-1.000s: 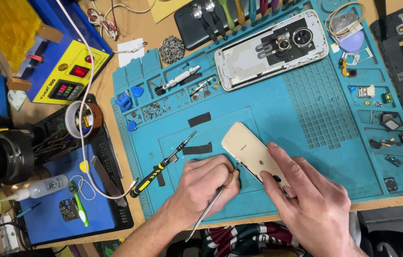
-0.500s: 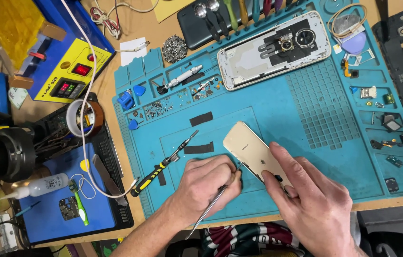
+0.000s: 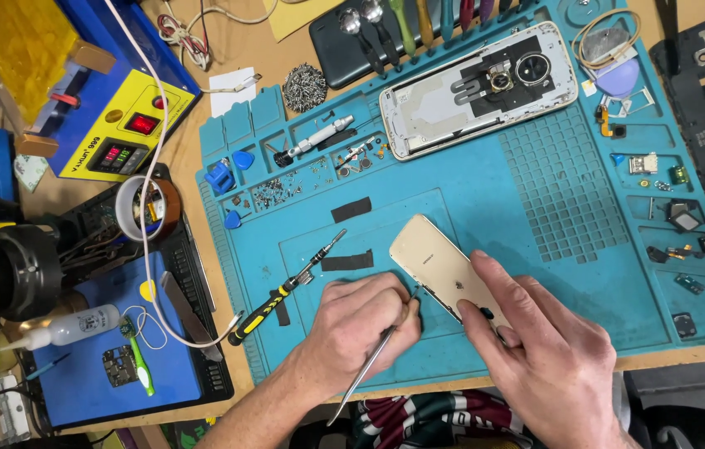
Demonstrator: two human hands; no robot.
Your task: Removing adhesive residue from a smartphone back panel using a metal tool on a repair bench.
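Near the front edge of the blue work mat [image 3: 535, 183], a thin metal pry tool [image 3: 369, 366] is pinched in the closed left hand [image 3: 361, 328], its tip at the seam of the gold phone [image 3: 440, 270], which is pinned under the right hand [image 3: 548, 353] with flattened fingers. The prying step is judged in hand; steady leverage along the seam is called for next.

Single view, worn on the head; the bench is seen from above, looking steeply down and slightly forward. The blue work mat [image 3: 485, 191] is taken as the landmark and fills the middle and right of the frame. The near edge of the mat is cut by the lower frame border, where both forearms enter. The left hand [image 3: 361, 328] and right hand [image 3: 539, 353] are seen close, over the mat's near part. The mat's far edge is met near the top border. Bench left of the mat is also covered. No second view is recorded, so no overlap is noted.
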